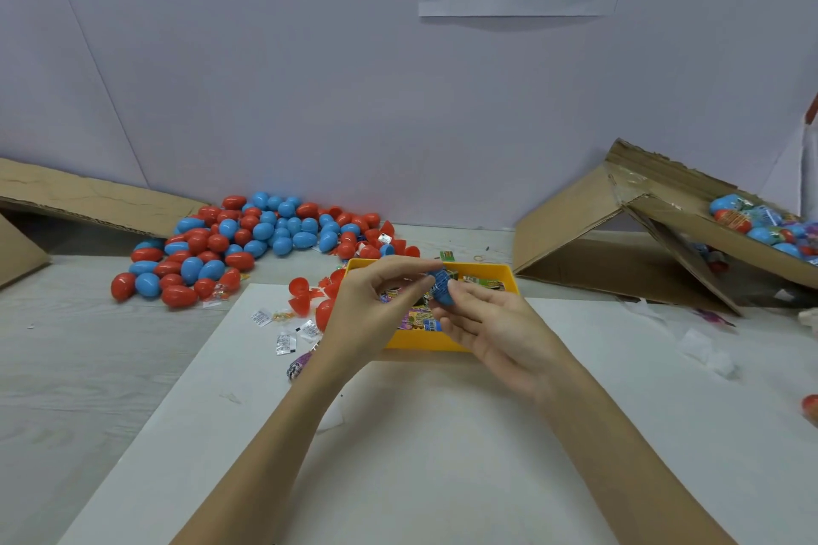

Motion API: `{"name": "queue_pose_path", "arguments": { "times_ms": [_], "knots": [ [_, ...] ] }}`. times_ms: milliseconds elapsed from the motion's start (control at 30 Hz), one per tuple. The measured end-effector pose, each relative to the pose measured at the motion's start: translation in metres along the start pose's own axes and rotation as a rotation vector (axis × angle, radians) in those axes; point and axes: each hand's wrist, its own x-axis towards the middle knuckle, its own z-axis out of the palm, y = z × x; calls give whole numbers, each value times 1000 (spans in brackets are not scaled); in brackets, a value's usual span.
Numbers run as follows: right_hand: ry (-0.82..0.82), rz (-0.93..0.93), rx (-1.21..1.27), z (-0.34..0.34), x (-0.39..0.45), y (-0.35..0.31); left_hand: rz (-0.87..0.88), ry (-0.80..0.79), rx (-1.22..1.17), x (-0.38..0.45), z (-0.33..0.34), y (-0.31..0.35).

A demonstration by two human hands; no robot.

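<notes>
White board (398,434) nearest, running up to the yellow tray (420,342). Both hands over the tray: left hand (376,305) and right hand (491,323) each pinch the blue egg (442,291) by the fingertips, held just above the tray's middle; it seems still film-wrapped. Small sachets (283,341) and open red halves (301,292) lie left of the tray. Loose pile of red and blue eggs (248,235) beyond the tray to the left; tipped cardboard box (619,243) to its right. Risk: with so light a fingertip grip, the smooth shell could slip or spring apart and throw its contents past the tray's rim into the pile.
</notes>
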Motion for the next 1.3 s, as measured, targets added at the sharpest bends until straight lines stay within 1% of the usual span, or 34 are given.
{"name": "queue_pose_path", "arguments": {
  "times_ms": [67,133,200,233,267,333,367,400,433,500,600,667,733,833,900,967,1100,1133,1200,1300],
  "knots": [
    [1,40,9,-3,1,-1,-4,38,60,1,2,-2],
    [-24,109,45,-9,4,-12,-39,110,89,3,0,-4],
    [-42,132,156,-19,7,-38,-82,180,120,4,-3,-6],
    [-34,95,267,-25,10,-55,-103,210,132,4,-4,-7],
    [-9,21,407,-33,13,-75,-123,229,136,4,-5,-6],
    [64,-174,666,-52,17,-115,-138,228,159,4,-7,-6],
    [84,-247,736,-60,18,-130,-131,217,192,4,-7,-6],
    [89,-276,756,-67,18,-139,-125,207,235,4,-6,-8],
    [89,-263,742,-72,20,-143,-126,198,284,4,-5,-10],
    [90,-194,617,-77,25,-133,-140,179,386,5,-5,-17],
    [72,-95,433,-71,32,-91,-130,117,621,3,-6,-27],
    [33,-25,406,-64,35,-59,-89,58,798,-1,-7,-32],
    [1,31,399,-55,36,-34,-79,19,895,-4,-7,-33],
    [2,31,335,-47,41,-18,-86,-39,1027,7,-9,-37],
    [21,4,324,-46,43,-16,-138,-72,1042,27,-13,-42],
    [30,-4,340,-47,42,-16,-244,-70,1003,55,-18,-50],
    [40,-39,302,-46,43,-13,-454,-53,1162,107,-36,-81],
    [42,-51,283,-46,44,-12,-497,-49,1165,114,-41,-91],
    [45,-70,255,-47,45,-10,-525,-42,1075,123,-50,-107],
    [50,-81,237,-47,46,-10,-462,9,929,128,-52,-121]
  ]
}}
